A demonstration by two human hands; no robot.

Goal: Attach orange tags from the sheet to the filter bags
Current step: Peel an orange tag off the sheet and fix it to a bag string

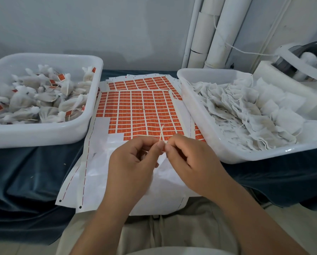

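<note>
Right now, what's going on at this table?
A person's left hand and right hand pinch a thin string together, just above the sheet of orange tags. The tub on the left holds filled bags already tagged; the tub on the right holds flat filter bags with no tags showing.

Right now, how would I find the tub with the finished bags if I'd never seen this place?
Start at the big sheet of orange tags lying in the middle. The white tub just left of it is the one. Unlike the right tub, full of flat bags, it holds plump bags bunched at the top, several carrying small orange tags.
</note>
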